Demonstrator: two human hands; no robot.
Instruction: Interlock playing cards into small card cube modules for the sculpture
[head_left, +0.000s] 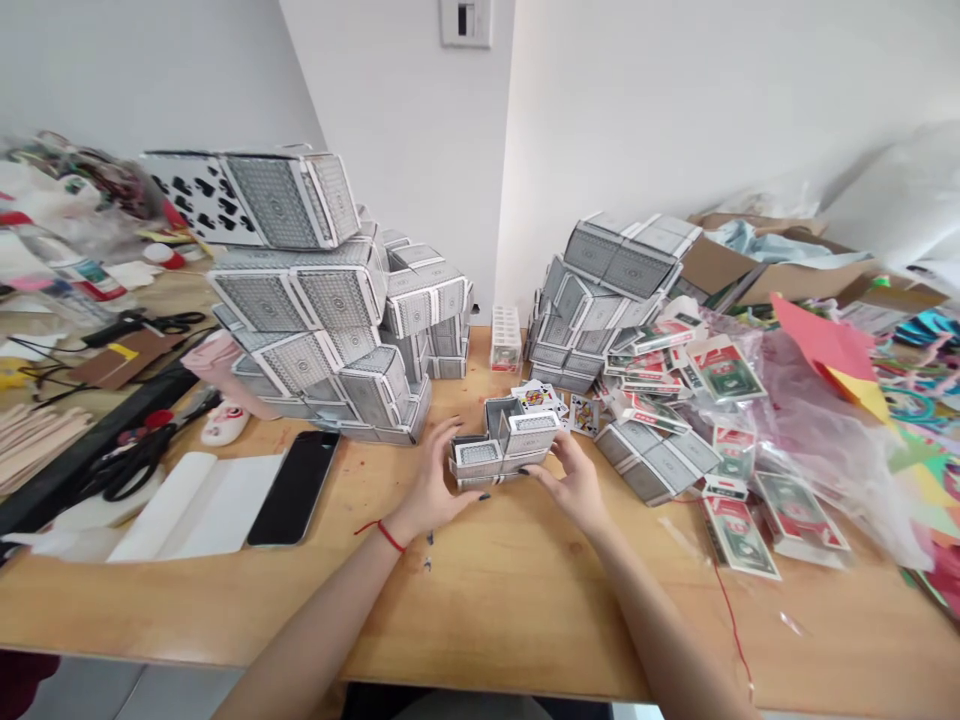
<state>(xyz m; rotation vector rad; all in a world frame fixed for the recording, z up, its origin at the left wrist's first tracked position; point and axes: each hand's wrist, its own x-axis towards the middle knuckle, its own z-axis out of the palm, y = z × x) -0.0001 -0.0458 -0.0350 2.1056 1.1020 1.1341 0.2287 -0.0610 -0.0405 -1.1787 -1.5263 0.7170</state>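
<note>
In the middle of the wooden table a small box folded from playing cards [487,468], grey-patterned backs outward, sits between my two hands, its top partly uncovered. One card flap [531,428] stands up on its right half. My left hand [433,488] curves around the left end, thumb low at the front. On the right end my right hand [576,490] has its thumb against the front face and its fingers around the side, partly hidden. Loose face cards [583,414] lie just behind the box.
Stacked card boxes rise at left [330,300] and right [592,300]. Another card box [656,462] lies beside red-and-green card packs [726,372]. A phone [294,488], white paper [199,505] and black scissors [139,462] are on the left. A cardboard carton [787,280] stands back right.
</note>
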